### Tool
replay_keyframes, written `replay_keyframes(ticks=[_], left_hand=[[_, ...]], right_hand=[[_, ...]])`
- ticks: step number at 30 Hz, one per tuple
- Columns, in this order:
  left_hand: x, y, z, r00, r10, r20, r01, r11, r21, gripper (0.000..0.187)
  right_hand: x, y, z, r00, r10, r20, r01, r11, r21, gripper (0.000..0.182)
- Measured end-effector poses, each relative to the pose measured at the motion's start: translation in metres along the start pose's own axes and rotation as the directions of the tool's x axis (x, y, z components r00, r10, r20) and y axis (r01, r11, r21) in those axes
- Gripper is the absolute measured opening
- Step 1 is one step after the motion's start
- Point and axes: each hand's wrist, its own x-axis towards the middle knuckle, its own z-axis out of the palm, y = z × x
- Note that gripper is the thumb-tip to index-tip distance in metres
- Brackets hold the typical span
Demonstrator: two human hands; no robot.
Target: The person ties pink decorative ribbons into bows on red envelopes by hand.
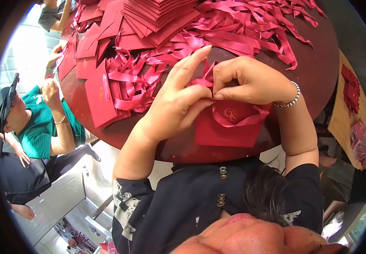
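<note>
A small red bag with a gold monogram lies at the table's near edge, in front of me. A pink-red ribbon loops across its face. On the bag's top edge, my left hand pinches the ribbon between thumb and index finger, its other fingers raised. Close beside it, my right hand, with a beaded bracelet at the wrist, pinches at the same top edge. Ribbon rises between the two hands. Exactly what lies between the right fingertips is partly hidden.
Red bags with ribbon handles lie to the left on the round table. Stacked red envelopes and loose ribbons cover its far side. A co-worker in green sits at the left. A wooden table stands right.
</note>
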Motion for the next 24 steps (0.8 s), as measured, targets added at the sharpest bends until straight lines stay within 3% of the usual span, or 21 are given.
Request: replay_keyframes(ticks=[2,5,9,10,11,13,14,15,18,19,20,21,23,24], left_hand=[[-0.003,-0.008,0.005,0.996,-0.092,0.006,0.09,0.96,-0.267,0.022],[-0.005,-0.014,-0.001,0.975,-0.187,0.121,0.221,0.881,-0.419,0.02],[-0.005,-0.017,-0.003,0.975,-0.189,0.12,0.222,0.882,-0.416,0.018],[-0.006,-0.016,-0.004,0.966,-0.203,0.16,0.256,0.831,-0.493,0.017],[-0.007,-0.015,-0.005,0.966,-0.204,0.159,0.256,0.832,-0.492,0.017],[-0.006,-0.009,-0.003,0.958,-0.191,0.216,0.282,0.776,-0.564,0.016],[-0.004,-0.006,-0.001,0.964,-0.201,0.173,0.264,0.78,-0.568,0.015],[-0.004,-0.009,0.0,0.965,-0.196,0.173,0.261,0.78,-0.569,0.015],[-0.008,-0.023,0.0,0.967,-0.21,0.144,0.254,0.846,-0.468,0.014],[-0.011,-0.027,0.002,0.968,-0.206,0.142,0.249,0.849,-0.467,0.014],[-0.014,-0.031,0.004,0.946,-0.294,0.137,0.315,0.733,-0.603,0.014],[-0.015,-0.033,0.005,0.914,-0.377,0.151,0.362,0.59,-0.721,0.015],[-0.016,-0.032,0.004,0.912,-0.396,0.11,0.363,0.648,-0.67,0.016],[-0.017,-0.033,0.005,0.895,-0.441,0.072,0.364,0.626,-0.69,0.016]], right_hand=[[0.001,0.003,0.006,0.998,0.014,-0.063,-0.014,1.0,-0.005,0.011],[0.005,0.007,0.011,0.987,0.098,-0.125,-0.093,0.995,0.042,0.014],[0.007,0.015,0.012,0.965,0.25,-0.084,-0.23,0.953,0.196,0.008],[0.009,0.004,0.01,0.901,0.416,-0.123,-0.365,0.88,0.302,0.012],[0.009,0.008,0.005,0.878,0.445,-0.176,-0.384,0.874,0.298,0.012],[0.004,0.023,-0.003,0.835,0.453,-0.311,-0.328,0.865,0.381,0.014],[0.006,0.025,-0.004,0.802,0.435,-0.409,-0.277,0.878,0.39,0.016],[0.007,0.03,-0.007,0.74,0.454,-0.496,-0.32,0.887,0.334,0.017],[0.005,0.044,-0.007,0.703,0.442,-0.557,-0.333,0.897,0.292,0.014],[0.006,0.049,-0.006,0.691,0.355,-0.63,-0.269,0.935,0.231,0.016],[0.006,0.052,-0.006,0.669,0.262,-0.696,-0.207,0.964,0.164,0.018],[0.006,0.051,-0.008,0.665,0.259,-0.701,-0.207,0.965,0.161,0.018],[0.002,0.049,-0.013,0.671,0.17,-0.722,-0.143,0.985,0.098,0.024],[-0.003,0.044,-0.019,0.739,0.252,-0.625,-0.206,0.968,0.147,0.042]])
